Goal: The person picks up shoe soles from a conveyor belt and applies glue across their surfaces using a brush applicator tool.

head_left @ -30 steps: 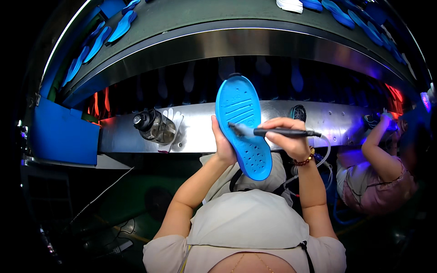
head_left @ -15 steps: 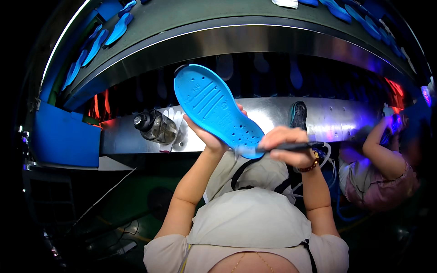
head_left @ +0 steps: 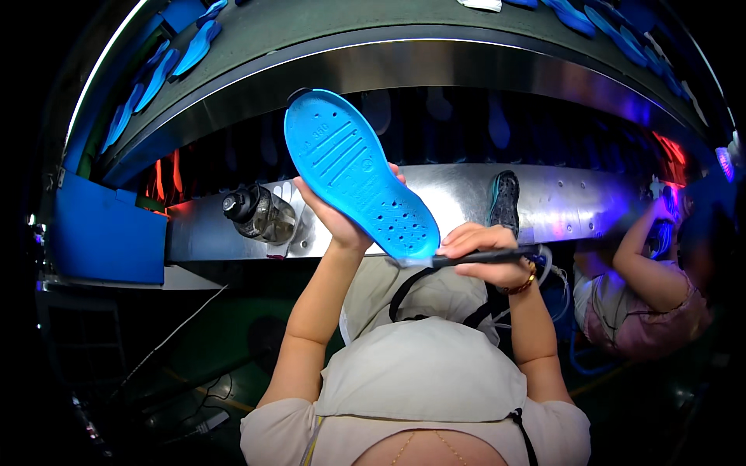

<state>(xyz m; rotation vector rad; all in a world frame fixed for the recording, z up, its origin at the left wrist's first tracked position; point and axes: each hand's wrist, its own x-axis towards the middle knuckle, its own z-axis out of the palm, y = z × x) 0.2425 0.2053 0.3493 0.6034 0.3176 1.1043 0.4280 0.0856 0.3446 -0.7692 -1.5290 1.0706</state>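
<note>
one bottle (head_left: 272, 220) is resting on the surface (head_left: 451, 186); the left hand (head_left: 339, 224) is cupping one blue sole (head_left: 350, 159), the right hand (head_left: 505, 269) is pinching one brush (head_left: 493, 255).

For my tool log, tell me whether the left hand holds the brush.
No: the right hand holds the brush, the left hand the blue sole.

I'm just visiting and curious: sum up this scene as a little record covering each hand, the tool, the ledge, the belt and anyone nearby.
Left hand: holds a light-blue sole, patterned face toward the camera
Right hand: grips a black-handled brush
Brush tip: at the sole's lower end; contact unclear
Metal ledge: dark-lidded bottle at left, dark sole right of centre
Belt: blue pieces toward both ends
Nearby: another person, at right
</note>
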